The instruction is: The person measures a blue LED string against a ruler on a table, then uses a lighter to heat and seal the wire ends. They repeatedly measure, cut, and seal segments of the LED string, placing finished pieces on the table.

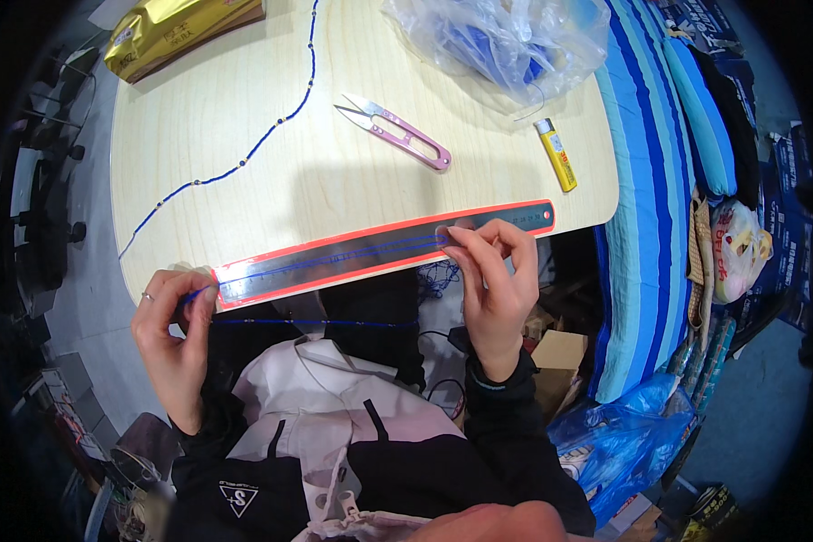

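A metal ruler with orange-red edges (266,280) lies slanting along the near edge of the pale table. Over it runs a thin blue cord (334,259), stretched straight between my two hands. My left hand (173,330) pinches the cord between thumb and fingers at the ruler's left end. Farther right, my right hand (499,285) pinches the cord over the ruler, fingertips close to the metal. Below the table edge, a loose blue tangle of cord (438,278) hangs near my right hand. A blue strand with small beads (325,322) crosses above my lap.
On the table (181,244) lie pink-handled thread snips (415,143), a yellow lighter (557,158) and a long blue beaded cord (242,163). A gold package (176,38) and a clear plastic bag (506,50) sit at the back. Blue striped bedding (646,226) borders the right side.
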The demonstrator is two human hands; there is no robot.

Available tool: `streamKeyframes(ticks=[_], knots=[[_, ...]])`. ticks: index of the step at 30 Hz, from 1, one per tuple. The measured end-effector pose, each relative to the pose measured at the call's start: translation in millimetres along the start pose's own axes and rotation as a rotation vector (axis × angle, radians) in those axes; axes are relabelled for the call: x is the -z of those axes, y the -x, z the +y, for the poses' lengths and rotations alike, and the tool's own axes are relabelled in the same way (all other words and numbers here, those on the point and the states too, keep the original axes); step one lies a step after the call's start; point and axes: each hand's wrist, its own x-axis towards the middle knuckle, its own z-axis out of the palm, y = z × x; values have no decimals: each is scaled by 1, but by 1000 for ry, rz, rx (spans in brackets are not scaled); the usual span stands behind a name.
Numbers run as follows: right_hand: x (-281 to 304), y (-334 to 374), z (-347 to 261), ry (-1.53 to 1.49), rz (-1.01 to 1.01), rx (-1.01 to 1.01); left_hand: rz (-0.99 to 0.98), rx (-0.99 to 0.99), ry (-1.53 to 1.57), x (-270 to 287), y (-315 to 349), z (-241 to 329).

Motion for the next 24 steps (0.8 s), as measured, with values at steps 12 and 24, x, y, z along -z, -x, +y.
streamKeyframes(ticks=[12,24], knots=[[-13,-13,10,-64,8,166,-13,-20,-13,1,-2,1],[0,-24,10,179,-120,342,-9,-19,-11,0,-1,-1]])
